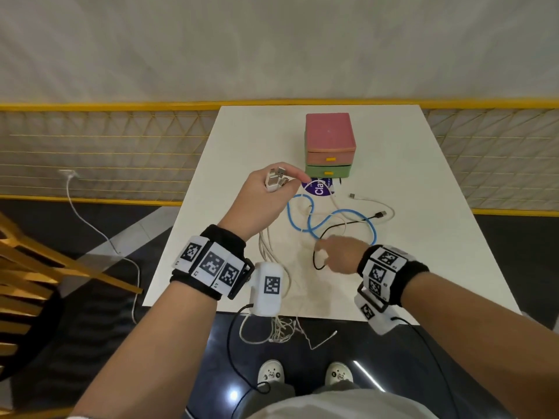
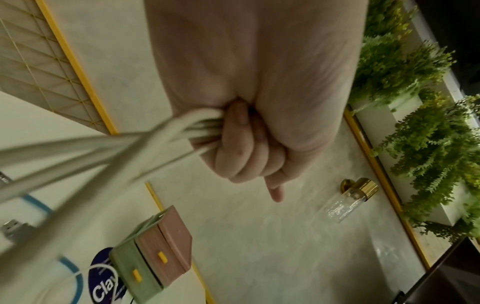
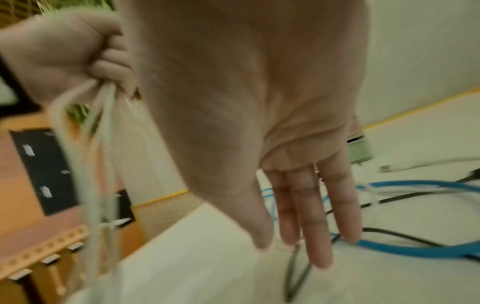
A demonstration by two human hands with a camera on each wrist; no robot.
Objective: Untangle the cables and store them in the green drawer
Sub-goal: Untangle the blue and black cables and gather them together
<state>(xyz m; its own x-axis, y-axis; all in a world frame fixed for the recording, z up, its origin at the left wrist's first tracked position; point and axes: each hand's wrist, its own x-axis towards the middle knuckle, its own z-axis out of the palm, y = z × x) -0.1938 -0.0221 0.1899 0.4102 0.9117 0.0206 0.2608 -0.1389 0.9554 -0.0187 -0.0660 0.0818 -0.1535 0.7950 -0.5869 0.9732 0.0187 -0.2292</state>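
My left hand [image 1: 273, 184] is raised above the table and grips a bunch of white cables [image 2: 130, 144], their USB plugs [image 1: 277, 173] sticking out of the fist. The strands hang down past the table's front edge [image 1: 273, 328]. My right hand [image 1: 335, 249] hovers low over the table with straight fingers [image 3: 319, 236] above a black cable loop [image 3: 296, 275]. A blue cable [image 1: 329, 220], a black cable [image 1: 357, 220] and another white cable [image 1: 372, 202] lie tangled on the table. The green drawer [image 1: 328, 171] is closed, under a pink drawer [image 1: 329, 137].
A round purple sticker [image 1: 317, 187] lies in front of the drawer unit. The white table [image 1: 423, 237] stands against a yellow-framed mesh railing [image 1: 90, 146]. A wooden chair [image 1: 45, 282] is at the left. A loose white cable [image 1: 90, 222] trails on the floor.
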